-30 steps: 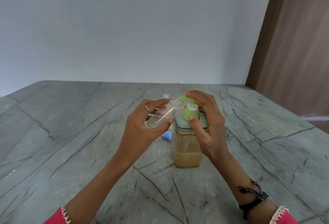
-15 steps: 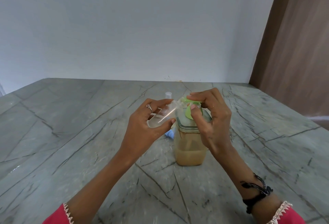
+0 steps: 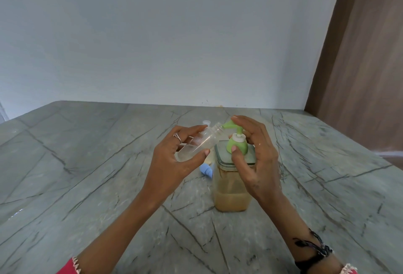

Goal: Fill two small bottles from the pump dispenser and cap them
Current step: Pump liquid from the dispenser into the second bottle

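A glass pump dispenser point(image 3: 229, 193) with amber liquid low in it stands mid-table; its green pump head point(image 3: 236, 143) is raised. My left hand point(image 3: 172, 162) holds a small clear bottle point(image 3: 200, 144) tilted, its open threaded mouth right at the green spout tip. My right hand point(image 3: 255, 160) wraps over the pump, fingers on top of the head and thumb on the green collar. Behind the held bottle the white top of a second small bottle point(image 3: 206, 123) pokes out. A blue cap point(image 3: 207, 170) lies on the table beside the dispenser, half hidden by my left hand.
The grey veined stone table point(image 3: 87, 164) runs to a white wall at the back. A brown wooden panel point(image 3: 359, 77) rises at the right, beyond the table's right edge.
The pump head has come back up from its pressed-down position half a second ago. My right hand lifted with it; the held bottle stays at the spout.
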A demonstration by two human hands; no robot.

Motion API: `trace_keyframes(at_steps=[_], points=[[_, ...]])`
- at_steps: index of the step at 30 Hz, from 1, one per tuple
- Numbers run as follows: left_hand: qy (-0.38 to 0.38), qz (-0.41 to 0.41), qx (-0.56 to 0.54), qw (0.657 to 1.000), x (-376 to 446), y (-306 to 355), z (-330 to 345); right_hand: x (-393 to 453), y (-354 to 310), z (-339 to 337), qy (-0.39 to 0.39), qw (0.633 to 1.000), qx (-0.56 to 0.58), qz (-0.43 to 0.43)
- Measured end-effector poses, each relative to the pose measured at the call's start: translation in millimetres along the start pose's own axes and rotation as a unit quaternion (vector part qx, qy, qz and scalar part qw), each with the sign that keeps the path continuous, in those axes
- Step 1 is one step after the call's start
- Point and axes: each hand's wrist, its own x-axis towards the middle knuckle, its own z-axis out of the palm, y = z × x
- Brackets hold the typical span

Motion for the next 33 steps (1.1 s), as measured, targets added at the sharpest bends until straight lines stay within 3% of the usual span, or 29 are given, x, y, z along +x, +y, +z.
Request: trace_keyframes(at_steps=[20, 33], points=[[-0.005, 0.003, 0.024, 1.000, 0.3, 4.2, 4.1, 5.0, 6.0, 1.0, -0.006, 0.999, 0.036, 0.010], [-0.018, 0.034, 0.034, 0.999, -1.4, 0.9, 2.0, 6.8, 2.7, 1.5, 0.035, 0.999, 0.039, 0.014]])
